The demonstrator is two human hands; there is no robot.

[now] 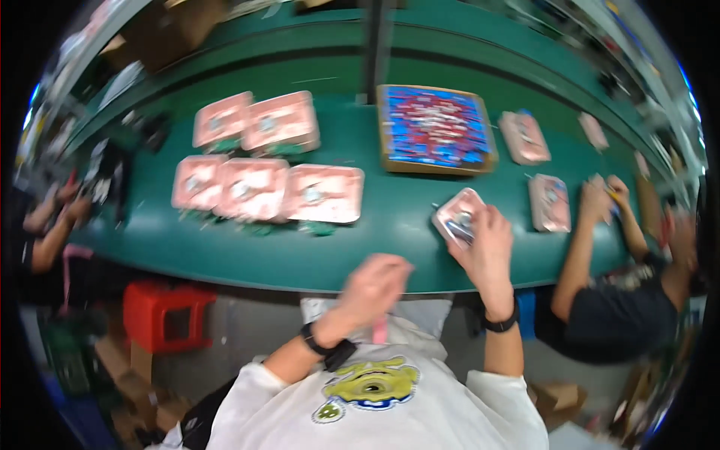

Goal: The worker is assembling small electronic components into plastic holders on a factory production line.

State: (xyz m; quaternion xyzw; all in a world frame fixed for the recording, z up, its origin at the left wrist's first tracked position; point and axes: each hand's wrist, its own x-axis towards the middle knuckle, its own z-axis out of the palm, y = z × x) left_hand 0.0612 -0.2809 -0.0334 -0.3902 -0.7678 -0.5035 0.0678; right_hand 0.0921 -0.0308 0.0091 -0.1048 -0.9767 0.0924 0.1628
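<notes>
My right hand [487, 244] grips a small pink tray-like package [466, 206] by its right and lower edges, over the front part of the green table [405, 225]. Something dark and silvery lies on the package's face, too blurred to name. My left hand [379, 289] hovers at the table's front edge, apart from the package. Motion smears its fingers, and whether they hold anything does not show. Beyond my right hand stands a shallow cardboard box [439, 169] filled with many small blue and red pieces.
Stacks of pink packages [326, 193] stand on the table's left half. More pink packages [550, 202] lie to the right. A co-worker's hands [604, 195] work at the right end, another person's hands [71, 206] at the left. A red stool [166, 315] stands below the table.
</notes>
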